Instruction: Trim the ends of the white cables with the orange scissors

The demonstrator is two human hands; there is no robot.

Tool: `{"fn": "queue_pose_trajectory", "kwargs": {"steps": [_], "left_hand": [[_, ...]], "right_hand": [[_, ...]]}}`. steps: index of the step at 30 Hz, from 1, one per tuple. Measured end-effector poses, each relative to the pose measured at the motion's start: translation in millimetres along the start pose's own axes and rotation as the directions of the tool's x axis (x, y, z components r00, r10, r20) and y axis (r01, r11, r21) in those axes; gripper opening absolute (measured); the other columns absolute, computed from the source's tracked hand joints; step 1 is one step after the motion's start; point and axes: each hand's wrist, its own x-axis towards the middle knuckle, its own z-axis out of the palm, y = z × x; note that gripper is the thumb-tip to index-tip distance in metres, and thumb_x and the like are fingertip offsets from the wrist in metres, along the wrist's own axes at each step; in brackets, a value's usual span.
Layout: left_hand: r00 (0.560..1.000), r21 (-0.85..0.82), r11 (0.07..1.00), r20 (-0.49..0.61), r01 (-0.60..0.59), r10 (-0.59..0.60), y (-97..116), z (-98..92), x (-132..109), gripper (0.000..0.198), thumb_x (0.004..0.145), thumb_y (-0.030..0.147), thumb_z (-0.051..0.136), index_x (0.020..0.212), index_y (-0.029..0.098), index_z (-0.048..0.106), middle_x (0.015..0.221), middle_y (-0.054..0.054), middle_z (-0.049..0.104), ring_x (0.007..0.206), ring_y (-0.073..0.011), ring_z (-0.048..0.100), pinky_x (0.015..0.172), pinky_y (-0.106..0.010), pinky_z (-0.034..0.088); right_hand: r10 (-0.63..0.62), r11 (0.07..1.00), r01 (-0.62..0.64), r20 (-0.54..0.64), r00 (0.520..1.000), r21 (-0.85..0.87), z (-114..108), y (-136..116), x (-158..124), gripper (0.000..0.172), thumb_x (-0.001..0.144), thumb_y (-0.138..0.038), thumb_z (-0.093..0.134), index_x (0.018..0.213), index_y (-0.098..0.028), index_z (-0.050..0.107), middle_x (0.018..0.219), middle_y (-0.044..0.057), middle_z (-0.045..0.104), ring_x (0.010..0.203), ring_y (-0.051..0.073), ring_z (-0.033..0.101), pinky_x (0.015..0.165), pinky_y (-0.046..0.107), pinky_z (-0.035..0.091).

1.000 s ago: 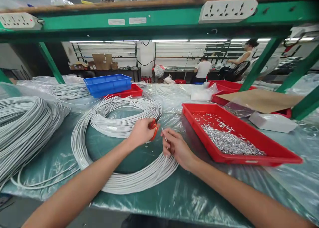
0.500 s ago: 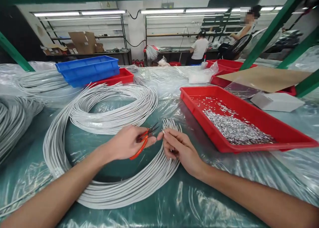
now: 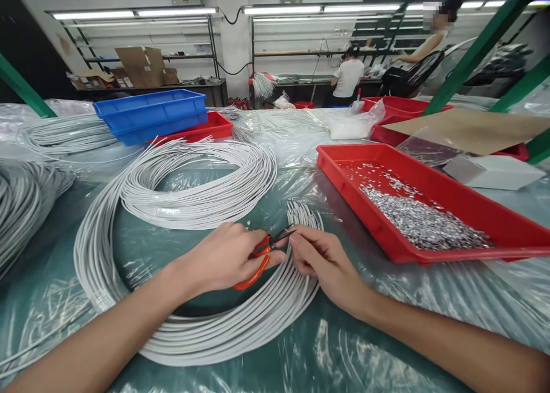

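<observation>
Apparently working one cable end: left hand (image 3: 232,256) has its grip closed around orange-handled snips (image 3: 270,245) that reach the right hand (image 3: 329,261), pinched narrow, presumably on that end (hidden), over grey coiled cables (image 3: 206,347) on the tabletop (image 3: 348,356); next move likely needs it steadied.

Scissors (image 3: 270,246) now at the right hand (image 3: 329,261)
Left hand (image 3: 230,256) moved toward the table's (image 3: 356,350) right edge; blades (image 3: 282,234), earlier apart from the fingertips (image 3: 296,240), reach them.
</observation>
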Motion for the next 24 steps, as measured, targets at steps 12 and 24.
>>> {"fn": "queue_pose_trajectory", "kwargs": {"steps": [12, 24], "left_hand": [[1.000, 0.063, 0.998, 0.010, 0.008, -0.009, 5.1, -3.2, -1.3, 0.053, 0.095, 0.063, 0.031, 0.071, 0.019, 0.048, 0.053, -0.001, 0.051, 0.046, -0.0136, 0.041, 0.050, -0.027, 0.018], [1.000, 0.052, 0.999, -0.004, -0.009, 0.009, 3.7, -2.0, -2.7, 0.053, 0.096, 0.062, 0.033, 0.070, 0.018, 0.049, 0.050, 0.001, 0.046, 0.044, -0.0125, 0.034, 0.049, -0.027, 0.016]], "right_hand": [[-0.033, 0.997, 0.033, 0.011, 0.999, -0.066, -2.4, 2.9, -1.2, 0.034, 0.099, -0.044, 0.048, 0.088, -0.016, 0.064, 0.056, -0.007, 0.032, 0.049, 0.008, 0.028, 0.045, 0.024, 0.021], [-0.057, 0.988, 0.058, 0.008, 0.998, -0.144, -2.1, -0.1, 0.4, 0.034, 0.098, -0.041, 0.048, 0.084, -0.016, 0.066, 0.053, -0.007, 0.032, 0.047, 0.008, 0.030, 0.047, 0.024, 0.025]]}}
